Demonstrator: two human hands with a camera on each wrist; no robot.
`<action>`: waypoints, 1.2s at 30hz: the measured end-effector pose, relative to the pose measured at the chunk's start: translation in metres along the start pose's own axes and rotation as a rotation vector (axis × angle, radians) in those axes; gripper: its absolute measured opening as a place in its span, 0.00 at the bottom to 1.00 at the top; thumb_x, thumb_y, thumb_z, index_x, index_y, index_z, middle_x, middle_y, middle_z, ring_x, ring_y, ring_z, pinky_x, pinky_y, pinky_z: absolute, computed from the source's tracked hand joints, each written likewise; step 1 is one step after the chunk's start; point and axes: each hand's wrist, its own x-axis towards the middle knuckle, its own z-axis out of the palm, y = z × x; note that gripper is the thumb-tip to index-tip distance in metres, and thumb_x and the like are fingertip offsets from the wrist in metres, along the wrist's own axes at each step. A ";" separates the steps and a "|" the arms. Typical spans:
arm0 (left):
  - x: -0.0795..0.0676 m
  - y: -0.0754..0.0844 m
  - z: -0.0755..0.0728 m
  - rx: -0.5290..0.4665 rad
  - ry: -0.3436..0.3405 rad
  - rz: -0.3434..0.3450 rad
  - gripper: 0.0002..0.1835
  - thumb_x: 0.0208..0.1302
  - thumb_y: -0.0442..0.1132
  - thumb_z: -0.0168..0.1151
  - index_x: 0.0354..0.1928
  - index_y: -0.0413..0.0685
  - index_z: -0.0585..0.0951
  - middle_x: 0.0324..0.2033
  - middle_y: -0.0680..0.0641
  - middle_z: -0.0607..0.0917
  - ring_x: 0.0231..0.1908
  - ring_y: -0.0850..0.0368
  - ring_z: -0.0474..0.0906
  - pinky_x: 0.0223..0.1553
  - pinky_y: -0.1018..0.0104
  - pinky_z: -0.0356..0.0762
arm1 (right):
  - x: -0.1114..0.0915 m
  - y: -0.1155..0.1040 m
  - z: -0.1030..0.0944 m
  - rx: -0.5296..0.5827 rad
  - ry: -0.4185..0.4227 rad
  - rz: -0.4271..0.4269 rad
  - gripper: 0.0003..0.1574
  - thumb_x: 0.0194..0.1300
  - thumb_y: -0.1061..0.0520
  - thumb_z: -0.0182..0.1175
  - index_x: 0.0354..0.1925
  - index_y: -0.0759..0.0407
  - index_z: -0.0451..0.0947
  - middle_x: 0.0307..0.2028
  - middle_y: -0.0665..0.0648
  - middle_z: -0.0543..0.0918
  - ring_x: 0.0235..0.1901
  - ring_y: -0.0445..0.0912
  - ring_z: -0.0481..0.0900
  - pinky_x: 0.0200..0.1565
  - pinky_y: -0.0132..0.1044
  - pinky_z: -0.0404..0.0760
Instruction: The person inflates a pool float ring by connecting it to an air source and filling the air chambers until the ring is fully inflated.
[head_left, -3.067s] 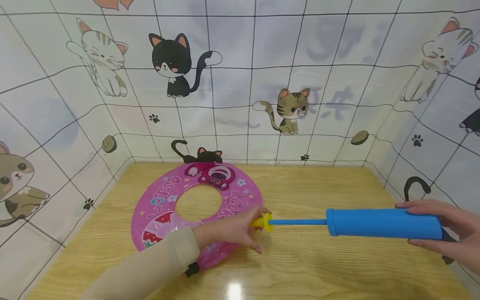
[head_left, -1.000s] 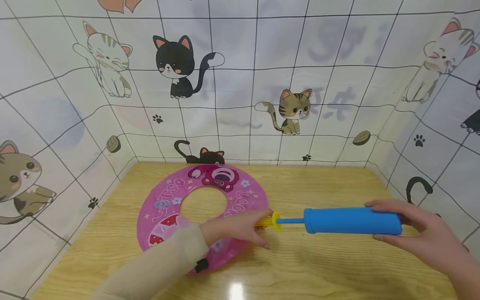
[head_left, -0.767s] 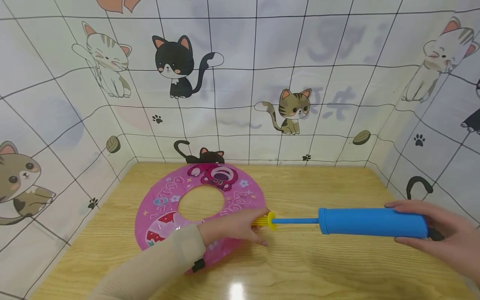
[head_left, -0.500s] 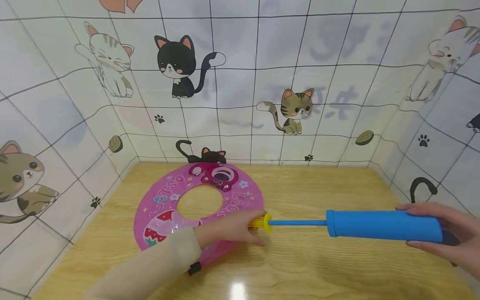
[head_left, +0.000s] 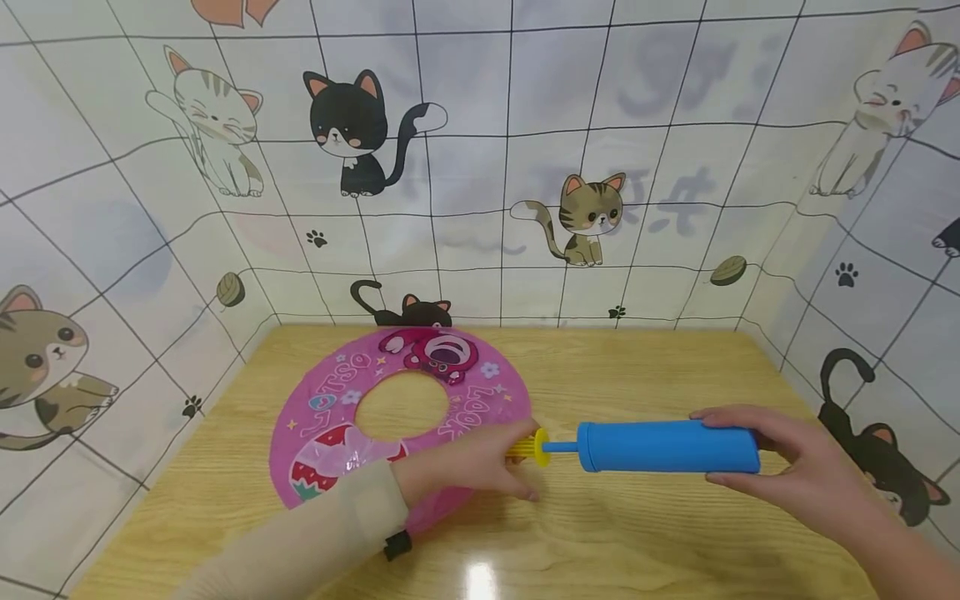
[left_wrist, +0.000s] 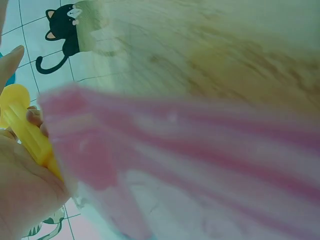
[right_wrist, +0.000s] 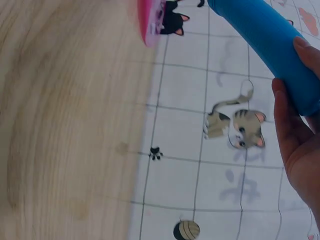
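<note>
A pink inflatable swim ring [head_left: 315, 392] with cartoon prints lies on the table's left half. My left hand [head_left: 480, 460] reaches across its near right side and grips the yellow ribbed end [head_left: 542, 447] of a blue hand pump [head_left: 660, 446]. The left wrist view has that yellow piece [left_wrist: 30, 132] against the palm, with pink vinyl beside it; where it meets the ring is hidden. Fingers and thumb of my right hand [head_left: 810, 479] hold the far end of the pump's barrel, level above the table. Only a short length of blue rod [head_left: 561, 447] shows.
The wooden table [head_left: 637, 367] is enclosed at the back and sides by white gridded cloth [head_left: 480, 167] printed with cats. A small black piece [head_left: 397, 545] sticks out at the ring's near edge, beside the left sleeve [head_left: 367, 504].
The right hand slid the barrel right, lengthening the visible rod, then back left over it; an earlier stroke did likewise. The left hand stays on the yellow end, and the ring shifts slightly.
</note>
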 end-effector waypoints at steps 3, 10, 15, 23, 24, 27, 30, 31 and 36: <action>0.001 0.003 0.001 -0.006 0.003 0.022 0.37 0.52 0.50 0.76 0.62 0.52 0.68 0.40 0.50 0.80 0.34 0.63 0.73 0.36 0.73 0.75 | 0.006 -0.001 0.012 0.030 -0.005 -0.015 0.39 0.42 0.70 0.76 0.55 0.55 0.79 0.53 0.49 0.80 0.52 0.29 0.73 0.43 0.22 0.76; 0.006 0.008 -0.002 0.058 0.005 0.038 0.39 0.51 0.52 0.75 0.63 0.51 0.68 0.41 0.52 0.80 0.36 0.61 0.73 0.39 0.73 0.74 | 0.012 -0.001 0.029 0.022 -0.010 -0.049 0.40 0.43 0.67 0.77 0.56 0.52 0.79 0.54 0.48 0.80 0.50 0.31 0.74 0.39 0.27 0.79; 0.006 0.006 -0.005 0.078 -0.027 0.048 0.39 0.52 0.52 0.75 0.63 0.50 0.68 0.45 0.51 0.80 0.38 0.62 0.74 0.43 0.72 0.74 | 0.016 0.006 0.019 0.003 -0.139 -0.194 0.43 0.41 0.67 0.79 0.58 0.53 0.76 0.56 0.47 0.77 0.49 0.33 0.74 0.31 0.32 0.81; -0.006 -0.002 -0.011 0.041 -0.071 -0.019 0.46 0.54 0.55 0.73 0.71 0.48 0.62 0.63 0.50 0.73 0.56 0.60 0.72 0.59 0.65 0.69 | 0.015 0.012 -0.008 0.087 -0.242 -0.276 0.43 0.42 0.74 0.75 0.59 0.59 0.75 0.56 0.50 0.76 0.48 0.37 0.74 0.32 0.32 0.81; -0.008 -0.004 -0.012 0.036 -0.071 -0.027 0.47 0.55 0.56 0.72 0.72 0.49 0.62 0.65 0.50 0.71 0.59 0.59 0.70 0.61 0.63 0.67 | 0.014 0.011 -0.012 0.066 -0.234 -0.263 0.44 0.41 0.74 0.75 0.58 0.59 0.75 0.56 0.50 0.76 0.48 0.37 0.74 0.32 0.32 0.81; -0.013 -0.009 -0.016 0.025 -0.067 -0.045 0.47 0.54 0.55 0.72 0.72 0.49 0.61 0.67 0.49 0.68 0.64 0.56 0.66 0.64 0.60 0.64 | 0.010 0.010 -0.026 -0.001 -0.214 -0.197 0.44 0.41 0.72 0.76 0.58 0.58 0.76 0.55 0.50 0.76 0.46 0.36 0.74 0.33 0.31 0.80; -0.018 -0.012 -0.020 0.037 -0.072 -0.046 0.48 0.54 0.57 0.72 0.73 0.49 0.60 0.69 0.48 0.66 0.68 0.53 0.61 0.66 0.58 0.60 | 0.003 0.012 -0.039 -0.038 -0.188 -0.140 0.44 0.39 0.73 0.77 0.58 0.57 0.77 0.55 0.47 0.77 0.46 0.34 0.73 0.32 0.30 0.79; -0.019 -0.013 -0.021 0.043 -0.073 -0.045 0.48 0.54 0.56 0.72 0.73 0.49 0.60 0.69 0.48 0.66 0.68 0.53 0.61 0.67 0.58 0.60 | 0.001 0.014 -0.043 -0.039 -0.182 -0.129 0.44 0.39 0.73 0.76 0.58 0.58 0.77 0.55 0.46 0.77 0.46 0.34 0.73 0.32 0.29 0.79; -0.026 -0.016 -0.025 0.053 -0.096 -0.022 0.49 0.54 0.55 0.73 0.73 0.49 0.60 0.68 0.49 0.67 0.67 0.54 0.63 0.66 0.58 0.62 | -0.009 0.026 -0.061 -0.043 -0.180 -0.129 0.47 0.34 0.77 0.75 0.57 0.62 0.76 0.55 0.40 0.75 0.43 0.34 0.76 0.28 0.30 0.79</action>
